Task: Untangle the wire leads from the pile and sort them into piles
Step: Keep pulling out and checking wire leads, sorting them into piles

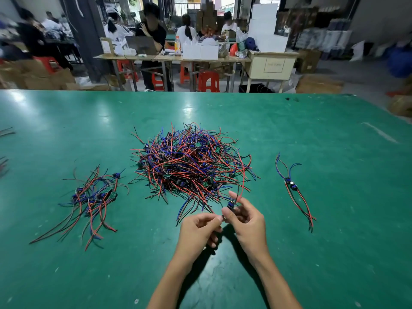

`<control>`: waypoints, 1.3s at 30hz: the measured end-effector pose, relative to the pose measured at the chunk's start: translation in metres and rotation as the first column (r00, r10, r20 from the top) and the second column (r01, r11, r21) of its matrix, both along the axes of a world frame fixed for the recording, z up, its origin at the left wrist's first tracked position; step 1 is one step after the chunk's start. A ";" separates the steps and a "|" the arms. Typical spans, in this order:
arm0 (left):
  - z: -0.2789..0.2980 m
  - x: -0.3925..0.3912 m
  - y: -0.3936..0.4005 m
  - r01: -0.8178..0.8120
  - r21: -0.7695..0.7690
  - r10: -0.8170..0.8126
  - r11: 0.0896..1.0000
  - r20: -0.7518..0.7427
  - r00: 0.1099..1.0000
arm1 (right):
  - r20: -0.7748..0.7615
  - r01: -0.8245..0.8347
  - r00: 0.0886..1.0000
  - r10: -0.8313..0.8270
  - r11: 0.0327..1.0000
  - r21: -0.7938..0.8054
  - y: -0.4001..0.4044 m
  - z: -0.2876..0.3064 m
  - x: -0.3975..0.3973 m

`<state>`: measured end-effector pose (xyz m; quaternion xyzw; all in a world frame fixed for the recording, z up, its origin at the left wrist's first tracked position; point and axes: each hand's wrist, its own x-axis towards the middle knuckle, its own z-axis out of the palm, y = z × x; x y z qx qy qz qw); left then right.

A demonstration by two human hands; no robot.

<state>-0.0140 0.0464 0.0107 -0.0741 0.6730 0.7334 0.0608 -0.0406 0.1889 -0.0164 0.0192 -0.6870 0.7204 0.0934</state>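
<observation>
Both hands are pinching one lead [230, 205] at the pile's [191, 161] near edge, left hand [200, 228] gripping wire, right hand [245, 217] its board; tugging risks dragging snagged neighbours off.

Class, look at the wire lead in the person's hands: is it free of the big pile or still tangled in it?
Cannot tell. Both hands, left and right, pinch the wire lead, but its wires overlap the pile's edge.
</observation>
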 end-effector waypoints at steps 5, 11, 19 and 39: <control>0.005 -0.001 0.007 -0.010 -0.029 0.010 1.000 0.009 1.000 | 0.000 -0.055 0.998 0.055 0.993 -0.106 0.001 0.003 0.000; 0.008 0.001 0.011 0.012 -0.102 -0.012 0.995 -0.004 1.000 | 0.015 -0.033 0.999 0.037 0.985 -0.172 0.001 -0.002 -0.002; 0.011 0.003 0.007 0.079 -0.100 -0.075 0.992 0.048 0.996 | 0.033 0.175 0.985 -0.172 0.955 -0.238 0.004 0.001 -0.014; 0.003 0.008 -0.002 0.059 -0.119 -0.056 0.991 0.027 0.998 | 0.053 0.300 0.952 -0.300 0.893 -0.336 0.029 0.005 -0.020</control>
